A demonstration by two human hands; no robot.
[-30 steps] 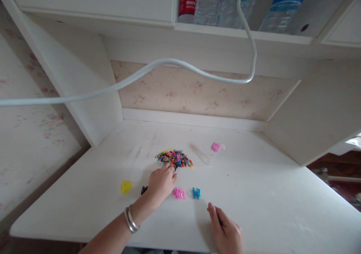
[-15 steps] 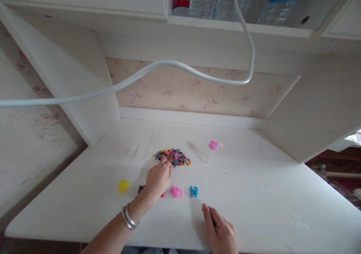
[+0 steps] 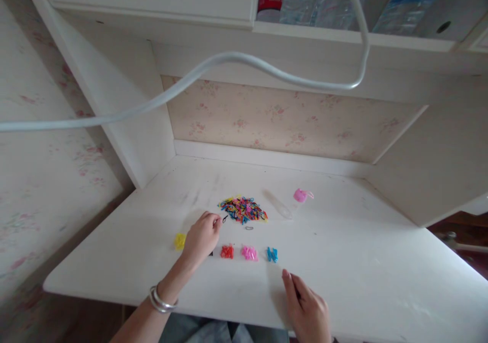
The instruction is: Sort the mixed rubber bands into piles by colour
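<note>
My left hand (image 3: 201,235) is pinched shut on a small black rubber band (image 3: 224,219), which sticks out past the fingertips. It hovers just left of and in front of a mixed heap of colourful rubber bands (image 3: 244,210). Near it are sorted little piles: yellow bands (image 3: 179,241) partly behind the hand, black bands (image 3: 211,254) mostly hidden by the wrist, red bands (image 3: 227,252), pink bands (image 3: 250,253) and blue bands (image 3: 272,254). A single dark band (image 3: 249,228) lies before the heap. My right hand (image 3: 308,307) is curled closed near the front edge; its contents are hidden.
A pink item with a loop (image 3: 300,195) and a clear plastic tube (image 3: 280,206) lie right of the heap on the white desk (image 3: 366,251). A white cable (image 3: 236,58) crosses the upper view. Bottles (image 3: 301,0) stand on the shelf above.
My left hand has drawn back from the heap with a black band, uncovering the red pile. A loose dark band now shows in front of the heap. The camera view has shifted slightly.
</note>
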